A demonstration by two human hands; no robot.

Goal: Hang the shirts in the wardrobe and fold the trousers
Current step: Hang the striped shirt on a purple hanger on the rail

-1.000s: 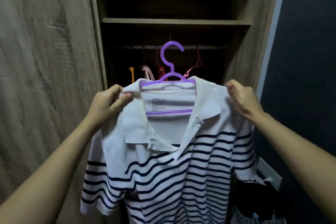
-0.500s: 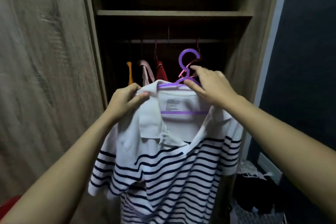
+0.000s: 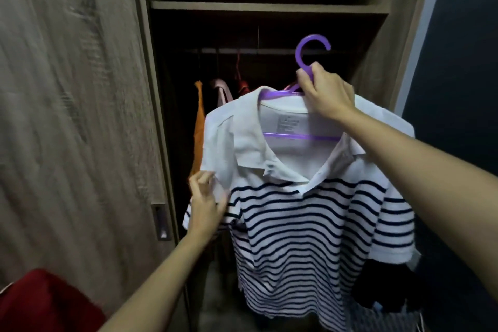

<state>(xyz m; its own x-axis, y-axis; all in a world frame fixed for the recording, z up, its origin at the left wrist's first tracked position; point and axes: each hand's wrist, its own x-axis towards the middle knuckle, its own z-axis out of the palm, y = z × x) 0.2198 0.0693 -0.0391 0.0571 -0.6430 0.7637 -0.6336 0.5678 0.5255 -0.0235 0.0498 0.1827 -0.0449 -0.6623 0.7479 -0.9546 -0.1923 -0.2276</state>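
Before an open wardrobe (image 3: 269, 7), the right hand (image 3: 327, 96) grips the purple hanger (image 3: 307, 51) by its neck, likely the surest hold for the limp, light striped shirt (image 3: 310, 224) draped on it, while the left hand (image 3: 206, 206), fingers loose, brushes a sleeve.

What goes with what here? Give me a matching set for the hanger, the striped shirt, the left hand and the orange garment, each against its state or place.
Column A
1. purple hanger
2. striped shirt
3. left hand
4. orange garment

Column B
a. hangs inside the wardrobe, far left
b. fingers loose at a sleeve edge
c. gripped just below its hook by the right hand
d. draped over the hanger, collar open

Pairs: 1-c, 2-d, 3-b, 4-a
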